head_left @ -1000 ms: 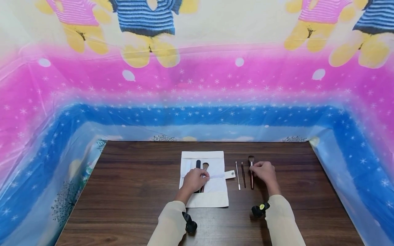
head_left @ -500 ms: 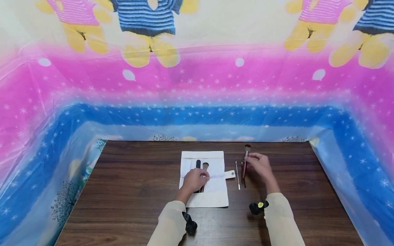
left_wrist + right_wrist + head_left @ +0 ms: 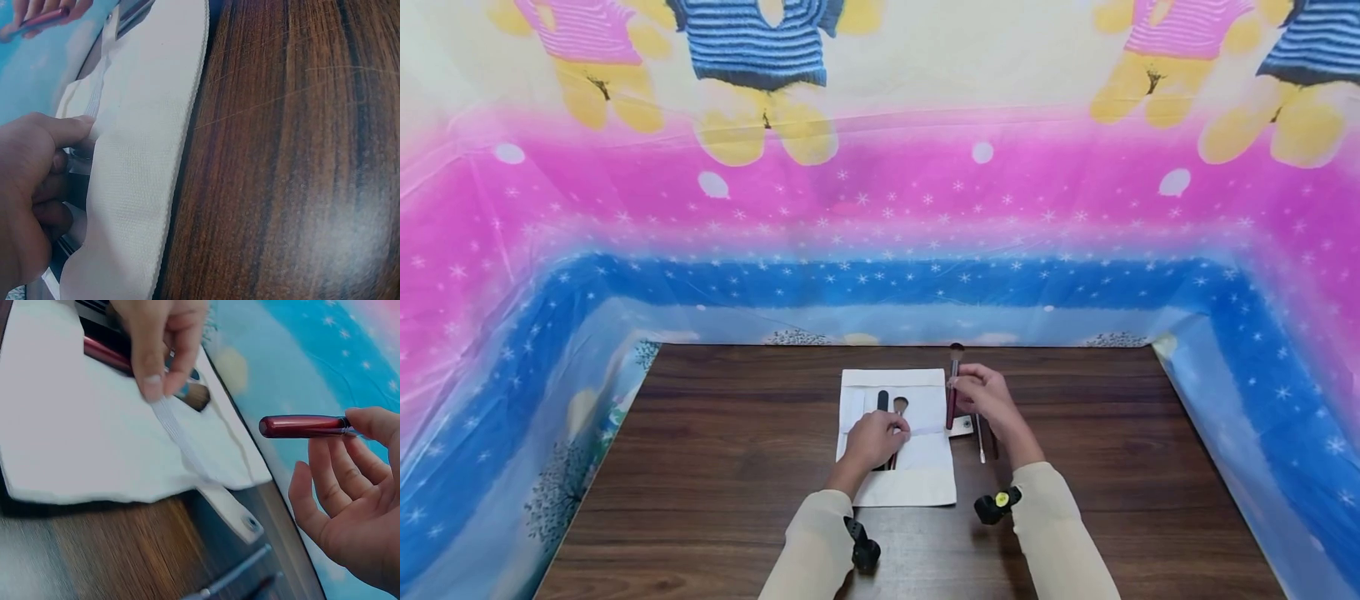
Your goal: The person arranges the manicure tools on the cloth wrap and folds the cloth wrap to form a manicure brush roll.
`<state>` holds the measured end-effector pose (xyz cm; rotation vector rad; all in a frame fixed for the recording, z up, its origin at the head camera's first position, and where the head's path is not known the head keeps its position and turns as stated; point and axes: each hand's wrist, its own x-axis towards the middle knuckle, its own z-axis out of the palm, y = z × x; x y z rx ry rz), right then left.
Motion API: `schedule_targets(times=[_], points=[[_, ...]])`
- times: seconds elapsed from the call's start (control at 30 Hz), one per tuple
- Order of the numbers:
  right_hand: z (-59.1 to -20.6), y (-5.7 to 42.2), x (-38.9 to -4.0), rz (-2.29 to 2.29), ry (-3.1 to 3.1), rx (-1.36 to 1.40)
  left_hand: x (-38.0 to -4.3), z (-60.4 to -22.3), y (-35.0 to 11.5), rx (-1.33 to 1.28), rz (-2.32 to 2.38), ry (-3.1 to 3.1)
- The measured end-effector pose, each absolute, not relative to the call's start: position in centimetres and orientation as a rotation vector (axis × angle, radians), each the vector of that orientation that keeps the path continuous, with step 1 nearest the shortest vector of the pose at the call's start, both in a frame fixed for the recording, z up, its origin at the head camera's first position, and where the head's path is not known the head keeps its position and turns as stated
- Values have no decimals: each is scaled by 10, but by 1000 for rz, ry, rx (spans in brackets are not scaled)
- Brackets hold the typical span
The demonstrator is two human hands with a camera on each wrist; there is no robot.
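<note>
A white cloth brush roll [image 3: 925, 490] lies unfolded on the table. My left hand [image 3: 872, 437] rests over it, thumb and finger pinching the white elastic band [image 3: 181, 440] that crosses it. Under that hand, a black flat-ended tool [image 3: 883, 400] and a makeup brush [image 3: 901, 405] are tucked in the roll, their middles partly hidden. Just off the roll's right edge, my right hand [image 3: 988, 400] holds another makeup brush [image 3: 951, 410] by thumb and fingertips near its ferrule. This brush is raised off the table, bristles away from me, dark red handle end free.
The roll's snap strap [image 3: 961, 427] sticks out to the right. Beside it on the table [image 3: 715, 467] lie a thin silver tool [image 3: 981, 450] and a slim dark tool [image 3: 995, 443], both partly behind my right hand. A patterned cloth [image 3: 880, 208] hangs around the table's back and sides.
My right hand has lifted the red-handled makeup brush from the table and carried it left, over the two thin tools, to the roll's right edge. The left hand has stayed in place.
</note>
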<state>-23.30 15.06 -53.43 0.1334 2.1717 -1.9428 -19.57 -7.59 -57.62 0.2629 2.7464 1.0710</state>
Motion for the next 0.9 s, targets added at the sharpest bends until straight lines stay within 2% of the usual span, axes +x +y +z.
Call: schedule_targets(times=[0.6,0.9], points=[[-561,96,-249,-1875,2184,187,-198,-576,-77,267,1048,2752],[-566,88,-249,-1915,2178,234,-198,-578,-77,292,1043,2771]])
